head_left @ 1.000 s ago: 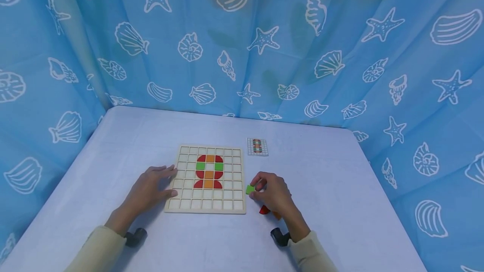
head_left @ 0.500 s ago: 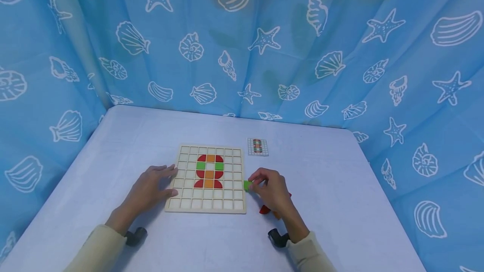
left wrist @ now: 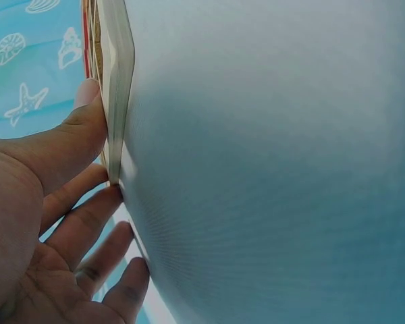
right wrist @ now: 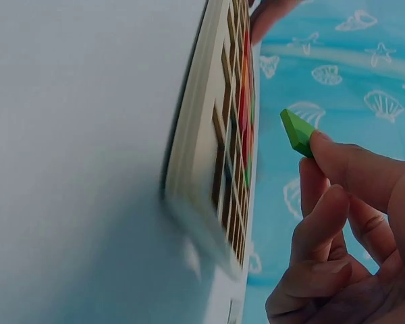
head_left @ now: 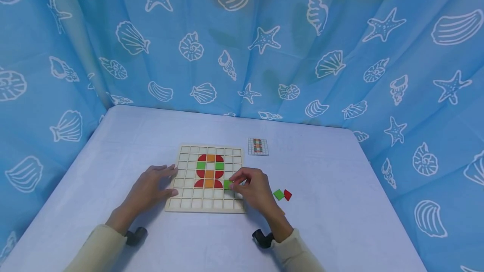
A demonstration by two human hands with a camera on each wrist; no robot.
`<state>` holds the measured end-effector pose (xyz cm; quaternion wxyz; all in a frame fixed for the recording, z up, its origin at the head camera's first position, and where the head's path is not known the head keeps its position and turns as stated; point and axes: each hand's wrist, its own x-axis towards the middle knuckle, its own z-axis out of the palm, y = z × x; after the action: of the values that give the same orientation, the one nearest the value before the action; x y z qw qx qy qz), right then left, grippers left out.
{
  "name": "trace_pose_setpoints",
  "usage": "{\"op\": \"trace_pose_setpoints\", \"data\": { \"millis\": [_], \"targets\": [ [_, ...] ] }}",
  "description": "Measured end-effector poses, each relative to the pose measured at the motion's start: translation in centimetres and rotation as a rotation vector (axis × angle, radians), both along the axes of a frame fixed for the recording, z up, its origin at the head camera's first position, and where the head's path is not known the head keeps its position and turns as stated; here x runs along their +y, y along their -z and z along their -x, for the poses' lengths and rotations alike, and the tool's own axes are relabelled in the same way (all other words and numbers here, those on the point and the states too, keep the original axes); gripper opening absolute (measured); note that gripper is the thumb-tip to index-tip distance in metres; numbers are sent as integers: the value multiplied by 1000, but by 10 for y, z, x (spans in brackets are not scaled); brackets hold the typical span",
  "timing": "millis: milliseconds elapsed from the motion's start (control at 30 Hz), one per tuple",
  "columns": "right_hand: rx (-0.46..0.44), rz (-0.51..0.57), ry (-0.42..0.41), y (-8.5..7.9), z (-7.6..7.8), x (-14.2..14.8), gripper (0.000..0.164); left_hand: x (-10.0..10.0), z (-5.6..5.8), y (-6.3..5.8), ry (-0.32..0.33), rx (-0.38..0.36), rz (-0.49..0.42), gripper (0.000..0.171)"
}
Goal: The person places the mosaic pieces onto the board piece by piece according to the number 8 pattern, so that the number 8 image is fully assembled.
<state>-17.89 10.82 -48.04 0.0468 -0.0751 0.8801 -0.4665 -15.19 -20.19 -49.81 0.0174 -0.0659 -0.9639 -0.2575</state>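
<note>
A wooden grid board (head_left: 189,205) lies on the table, with red, orange and green tiles (head_left: 209,174) set in its middle cells. My left hand (head_left: 148,190) rests at the board's left edge, its thumb on the rim and the other fingers spread along the side, as the left wrist view also shows. Between thumb and fingertips my right hand (head_left: 252,189) pinches a green square tile (right wrist: 298,133). In the head view that tile overlaps the board just right of the lowest red piece; in the right wrist view it is raised above the board's surface.
A small pattern card (head_left: 258,146) lies behind the board's right corner. Right of my right hand are a loose green tile (head_left: 279,194) and a red quarter-round tile (head_left: 288,195). A blue shell-print curtain (head_left: 242,45) hangs around the white table (head_left: 340,221).
My right hand has carried the green tile leftward from beside the board to over it, uncovering loose tiles on the table. The left hand has stayed at the board's edge.
</note>
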Motion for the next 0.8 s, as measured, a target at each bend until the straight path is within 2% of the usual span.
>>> {"op": "trace_pose_setpoints", "data": {
  "millis": [433,633,800],
  "targets": [
    [-6,15,-117,6,-4,-42,10,0,0,-1,-3,-22,-10,73],
    [-6,-3,-132,11,-3,-58,13,0,0,-2,0,-24,-15,72],
    [-5,-78,-109,12,-3,-68,14,0,-1,-3,3,-25,-15,71]
  ]
}}
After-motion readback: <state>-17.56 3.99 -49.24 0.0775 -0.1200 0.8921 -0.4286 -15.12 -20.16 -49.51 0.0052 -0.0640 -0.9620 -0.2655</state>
